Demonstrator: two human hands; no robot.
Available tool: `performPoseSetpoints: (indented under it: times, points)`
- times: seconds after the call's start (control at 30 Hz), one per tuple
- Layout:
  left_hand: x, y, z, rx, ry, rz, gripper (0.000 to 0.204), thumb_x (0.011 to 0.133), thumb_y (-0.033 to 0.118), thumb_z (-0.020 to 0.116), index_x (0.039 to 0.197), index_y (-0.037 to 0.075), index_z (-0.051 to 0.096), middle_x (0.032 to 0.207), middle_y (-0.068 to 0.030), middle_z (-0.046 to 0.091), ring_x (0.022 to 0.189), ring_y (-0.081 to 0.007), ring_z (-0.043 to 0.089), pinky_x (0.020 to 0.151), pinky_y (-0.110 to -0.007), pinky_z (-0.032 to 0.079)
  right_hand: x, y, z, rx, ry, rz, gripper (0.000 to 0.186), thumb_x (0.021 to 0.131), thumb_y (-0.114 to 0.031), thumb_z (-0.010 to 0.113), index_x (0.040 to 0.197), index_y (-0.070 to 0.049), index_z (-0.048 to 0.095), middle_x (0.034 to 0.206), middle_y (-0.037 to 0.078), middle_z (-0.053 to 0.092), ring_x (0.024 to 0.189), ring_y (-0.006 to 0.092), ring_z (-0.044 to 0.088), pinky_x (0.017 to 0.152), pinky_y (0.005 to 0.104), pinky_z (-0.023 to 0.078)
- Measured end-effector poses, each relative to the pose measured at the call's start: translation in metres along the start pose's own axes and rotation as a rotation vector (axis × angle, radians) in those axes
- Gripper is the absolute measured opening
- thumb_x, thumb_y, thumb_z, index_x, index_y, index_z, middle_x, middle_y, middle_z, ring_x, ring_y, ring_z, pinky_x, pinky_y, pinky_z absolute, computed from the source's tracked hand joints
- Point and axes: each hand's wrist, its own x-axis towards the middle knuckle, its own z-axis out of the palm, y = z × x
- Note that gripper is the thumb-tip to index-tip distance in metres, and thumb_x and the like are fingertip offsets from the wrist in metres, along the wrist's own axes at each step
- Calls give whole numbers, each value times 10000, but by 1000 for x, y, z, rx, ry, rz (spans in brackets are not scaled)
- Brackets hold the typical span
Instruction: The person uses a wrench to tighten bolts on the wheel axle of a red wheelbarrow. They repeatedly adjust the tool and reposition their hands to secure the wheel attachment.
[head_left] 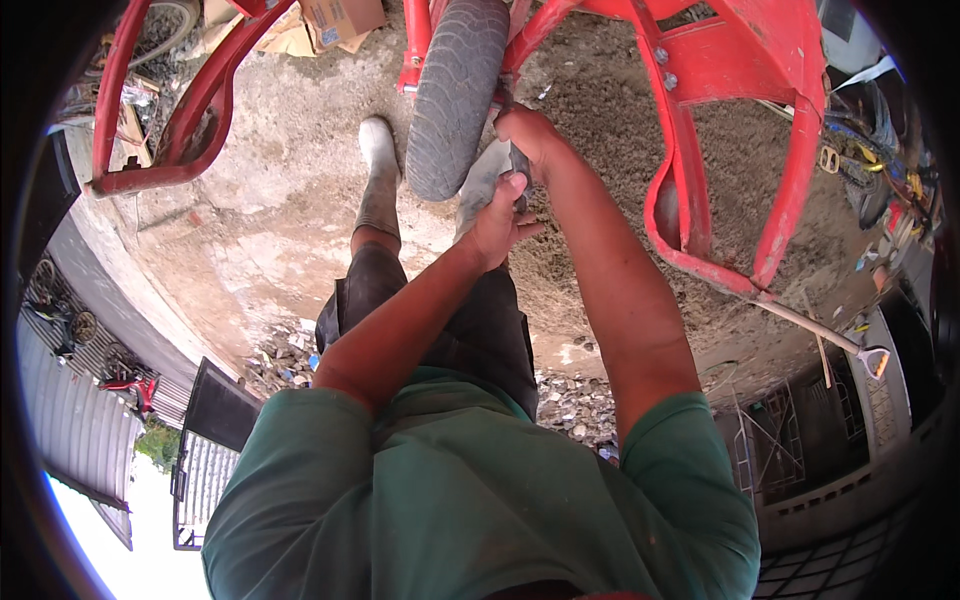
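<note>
A grey rubber tyre [455, 90] sits in a red metal frame [715, 90] right in front of me. My right hand [528, 135] reaches to the tyre's right side near the axle, fingers closed on something there that I cannot make out. My left hand [493, 225] is just below it, closed around a small dark metal tool [519, 165] that points up toward the right hand. Both forearms are bare. I wear a green shirt, dark shorts and pale rubber boots [378, 165]; the other boot is partly hidden behind my left hand.
The ground is rough concrete and sand [600, 110]. Red tube handles [165, 130] curve off at the upper left. A cardboard box [340, 18] lies beyond the tyre. Tools and clutter [880, 170] line the right edge, a long-handled shovel [830, 335] lies lower right, and rubble [570, 400] is behind my feet.
</note>
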Motion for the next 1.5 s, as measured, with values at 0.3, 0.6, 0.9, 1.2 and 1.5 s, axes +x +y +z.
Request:
performPoseSetpoints:
  times: [0.3,0.6,0.9,1.2,1.5]
  points:
    - [-1,8,-21,-7,-76,-67,817,796,775,518,1342,174,431,1321,-125,494,1174,-285,509,1035,-466,372,-34,-12,6,183,128,30,393,932,-405,566,1204,-123,549,911,64,568,873,236,559,724,437,492]
    - [-28,78,24,496,132,-17,385,942,412,529,1214,140,521,1146,-41,586,1060,-159,560,906,-373,434,10,95,-4,-55,412,-193,330,955,-305,547,1016,7,638,934,281,650,886,430,638,751,467,481]
    - [-58,48,19,971,-14,210,287,961,289,607,1067,25,577,941,-57,616,905,-121,567,827,-296,468,-42,117,-5,-413,396,-541,242,972,-272,572,905,-40,564,724,29,506,693,144,494,637,343,438]
    - [-88,29,0,1046,-178,26,769,920,448,653,1455,-4,334,1404,-267,463,1337,-346,456,1067,-415,407,-134,179,6,-73,491,-442,269,960,-231,606,1176,-72,600,929,161,677,857,234,667,749,375,506]
    - [-80,12,-9,569,79,-93,485,994,360,539,1364,85,388,1159,-85,566,1042,-202,584,832,-380,510,-168,154,83,68,478,-535,339,891,-128,623,1197,-50,500,912,199,653,841,383,662,692,450,501]
